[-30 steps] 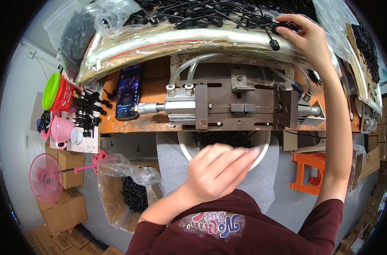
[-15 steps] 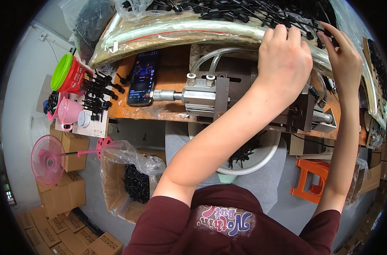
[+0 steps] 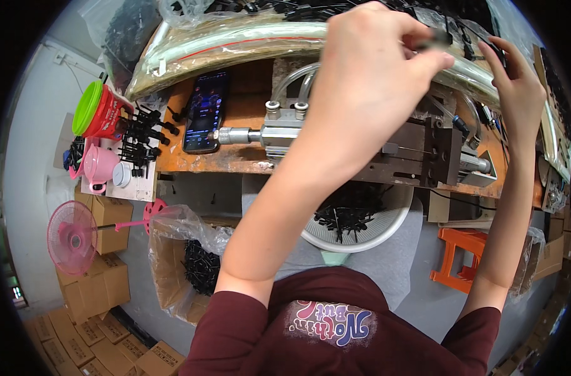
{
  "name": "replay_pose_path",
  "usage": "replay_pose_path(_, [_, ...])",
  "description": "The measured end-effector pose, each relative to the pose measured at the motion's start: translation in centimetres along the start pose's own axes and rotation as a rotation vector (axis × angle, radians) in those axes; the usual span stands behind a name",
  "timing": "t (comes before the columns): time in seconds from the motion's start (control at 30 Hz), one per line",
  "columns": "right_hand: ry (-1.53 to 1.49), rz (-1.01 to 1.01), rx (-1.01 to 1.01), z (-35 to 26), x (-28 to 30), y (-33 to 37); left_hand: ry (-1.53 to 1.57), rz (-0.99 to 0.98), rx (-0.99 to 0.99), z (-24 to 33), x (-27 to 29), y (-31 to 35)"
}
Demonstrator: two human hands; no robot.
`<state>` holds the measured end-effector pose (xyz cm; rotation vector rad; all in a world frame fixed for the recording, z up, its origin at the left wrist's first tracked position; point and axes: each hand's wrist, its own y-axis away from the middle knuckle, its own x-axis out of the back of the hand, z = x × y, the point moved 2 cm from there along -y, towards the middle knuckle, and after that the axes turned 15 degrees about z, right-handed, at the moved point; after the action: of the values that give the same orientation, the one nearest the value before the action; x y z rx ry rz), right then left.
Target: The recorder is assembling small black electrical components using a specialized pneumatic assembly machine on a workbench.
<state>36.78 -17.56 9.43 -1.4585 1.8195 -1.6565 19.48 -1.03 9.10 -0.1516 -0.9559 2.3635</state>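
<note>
My left hand (image 3: 367,75) is raised above the bench, holding a short black plastic part (image 3: 434,41) between thumb and fingertips; motion blurs the part. To its right, my right hand (image 3: 518,81) has thumb and fingers closed round a thin black part (image 3: 499,51), mostly hidden by the fingers. Both hands are at the near edge of a heap of black parts (image 3: 298,9), behind a clear plastic-wrapped rim (image 3: 248,39). Below them lies a metal clamping fixture (image 3: 398,150) with an air cylinder (image 3: 280,135) and clear hoses; my left forearm crosses over part of it.
A phone (image 3: 205,113) lies left of the cylinder. Black parts (image 3: 141,138), a red tub (image 3: 103,113) and a pink cup (image 3: 100,164) stand at the left. Below the bench are a white basket (image 3: 392,232) of black parts, a lined carton (image 3: 172,282), an orange stool (image 3: 454,257) and a pink fan (image 3: 72,237).
My left hand has moved left and closer to the camera, and a black part now shows in its fingers. My right hand has shifted slightly right and down. The fixture is less covered.
</note>
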Motion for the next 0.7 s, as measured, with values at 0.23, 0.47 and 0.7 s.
replay_pose_path(0.23, [0.185, 0.051, 0.573, -0.5, -0.2, -0.4, 0.03, -0.091, -0.043, 0.8, 3.6, 5.9])
replay_pose_path(0.47, [0.108, 0.106, 0.663, -1.4, 0.6, -1.0, -0.096, -0.217, -0.063, 0.3, 4.4, 12.3])
replay_pose_path(0.7, [-0.15, 0.056, 0.619, -1.4, 3.6, -0.7, -0.323, -0.201, -0.232, -0.7, 3.7, 14.2])
